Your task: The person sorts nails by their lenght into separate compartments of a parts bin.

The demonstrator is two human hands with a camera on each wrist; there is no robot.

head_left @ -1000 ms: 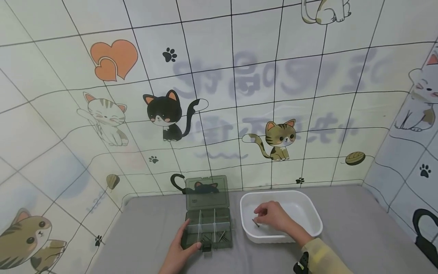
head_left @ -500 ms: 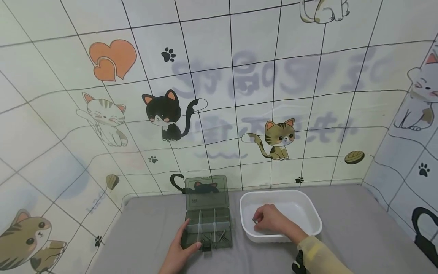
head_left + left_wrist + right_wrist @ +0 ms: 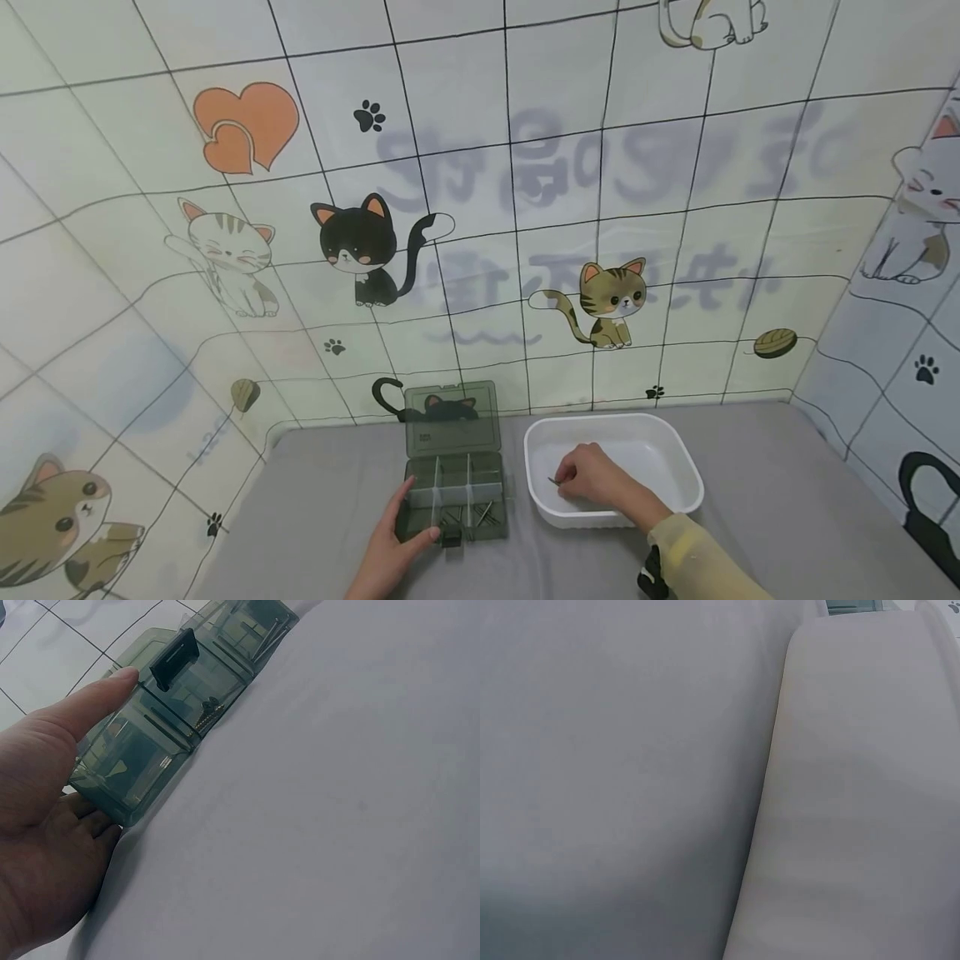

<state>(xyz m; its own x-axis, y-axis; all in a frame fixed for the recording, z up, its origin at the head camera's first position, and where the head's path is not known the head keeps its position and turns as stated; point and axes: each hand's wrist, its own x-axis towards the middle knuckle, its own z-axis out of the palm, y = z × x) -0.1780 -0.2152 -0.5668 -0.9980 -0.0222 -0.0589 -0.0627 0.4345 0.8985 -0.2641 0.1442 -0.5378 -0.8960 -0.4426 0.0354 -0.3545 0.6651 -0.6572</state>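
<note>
A green translucent compartment box [image 3: 420,512] stands with its lid up at the left of the table. My left hand [image 3: 390,537] holds its front left corner, thumb on the front edge near the latch. In the left wrist view the thumb lies along the front of the box [image 3: 135,761] and the fingers go behind its side. Thin metal screws [image 3: 486,514] lie in the front compartments. My right hand [image 3: 596,479] is inside a white tray [image 3: 678,454], pinching a small thin metal screw [image 3: 553,480] whose tip points left. The fingers cover the rest of it.
Grey cloth [image 3: 322,500] covers the table around the box and tray. A sheet printed with cats [image 3: 360,250] and grid lines rises behind and at both sides. The right wrist view shows mostly the tray's outer wall [image 3: 855,787], without the hand.
My right hand's fingers have drawn in around the screw, which turned from pointing down to mostly hidden with its tip at the left. The left hand and box have stayed put.
</note>
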